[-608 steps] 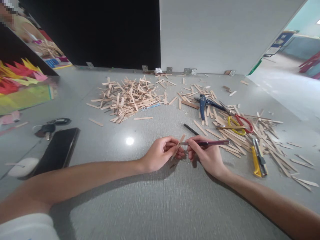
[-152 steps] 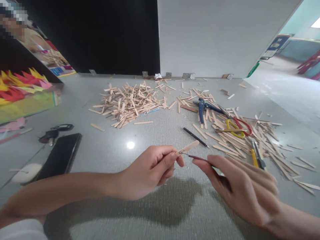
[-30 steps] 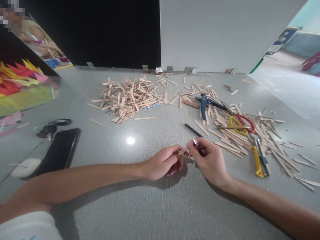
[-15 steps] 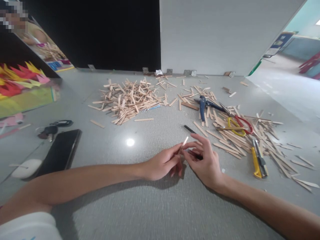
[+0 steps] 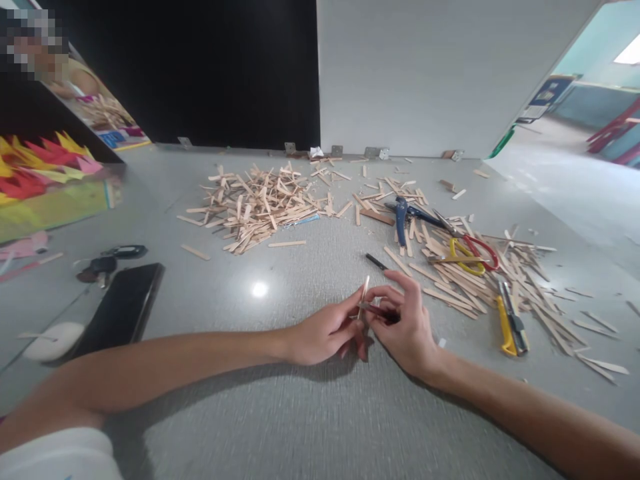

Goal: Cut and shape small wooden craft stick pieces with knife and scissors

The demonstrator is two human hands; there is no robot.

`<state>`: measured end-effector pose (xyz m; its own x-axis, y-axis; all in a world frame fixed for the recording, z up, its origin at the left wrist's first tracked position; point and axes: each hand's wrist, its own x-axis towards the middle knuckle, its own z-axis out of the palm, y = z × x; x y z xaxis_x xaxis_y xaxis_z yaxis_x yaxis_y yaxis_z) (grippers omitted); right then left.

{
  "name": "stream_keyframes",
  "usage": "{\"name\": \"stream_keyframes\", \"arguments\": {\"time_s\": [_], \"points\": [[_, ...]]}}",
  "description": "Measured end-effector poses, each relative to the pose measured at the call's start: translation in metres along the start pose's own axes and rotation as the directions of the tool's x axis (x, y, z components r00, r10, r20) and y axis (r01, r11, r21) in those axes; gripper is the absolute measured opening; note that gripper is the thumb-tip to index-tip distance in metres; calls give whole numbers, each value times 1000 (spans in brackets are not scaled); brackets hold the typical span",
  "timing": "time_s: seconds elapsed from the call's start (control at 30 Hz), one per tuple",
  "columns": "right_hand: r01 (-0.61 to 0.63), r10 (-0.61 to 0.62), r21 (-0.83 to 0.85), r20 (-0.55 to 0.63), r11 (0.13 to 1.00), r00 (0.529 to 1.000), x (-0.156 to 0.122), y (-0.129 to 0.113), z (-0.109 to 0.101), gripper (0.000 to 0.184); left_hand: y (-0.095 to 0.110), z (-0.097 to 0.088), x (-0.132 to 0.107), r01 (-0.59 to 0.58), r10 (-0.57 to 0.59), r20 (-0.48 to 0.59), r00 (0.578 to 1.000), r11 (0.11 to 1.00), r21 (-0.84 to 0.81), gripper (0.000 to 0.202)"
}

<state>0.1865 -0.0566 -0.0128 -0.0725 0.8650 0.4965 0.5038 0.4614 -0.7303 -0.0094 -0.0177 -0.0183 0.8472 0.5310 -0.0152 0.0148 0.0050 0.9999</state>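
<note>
My left hand point(image 5: 325, 332) pinches a thin wooden stick point(image 5: 364, 295) that stands nearly upright between its fingertips. Touching it from the right, my right hand point(image 5: 403, 325) curls its fingers round a slim dark red tool point(image 5: 381, 312) and holds it against the lower end of the stick. Both hands rest low on the grey table point(image 5: 280, 413), near its middle.
A heap of wooden sticks point(image 5: 255, 203) lies at the back. More sticks, blue pliers point(image 5: 401, 217), red and yellow scissors point(image 5: 470, 252) and a yellow utility knife point(image 5: 507, 319) lie at the right. A black pen point(image 5: 376, 261) lies beyond my hands. At the left are a phone point(image 5: 120, 308) and keys point(image 5: 107, 261).
The stick has turned from slanting to nearly upright in my left fingers. My right hand has closed in against it with the dark red tool.
</note>
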Motion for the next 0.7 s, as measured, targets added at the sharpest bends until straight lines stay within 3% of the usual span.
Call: {"name": "stream_keyframes", "arguments": {"time_s": [0.47, 0.7], "points": [[77, -79, 61, 33, 995, 996, -5, 9, 3, 58, 5, 1, 0, 13, -13, 6, 1000, 1000, -14, 70], [51, -64, 132, 101, 990, 993, -9, 19, 6, 65, -3, -3, 4, 46, -51, -16, 999, 968, -247, 58]]}}
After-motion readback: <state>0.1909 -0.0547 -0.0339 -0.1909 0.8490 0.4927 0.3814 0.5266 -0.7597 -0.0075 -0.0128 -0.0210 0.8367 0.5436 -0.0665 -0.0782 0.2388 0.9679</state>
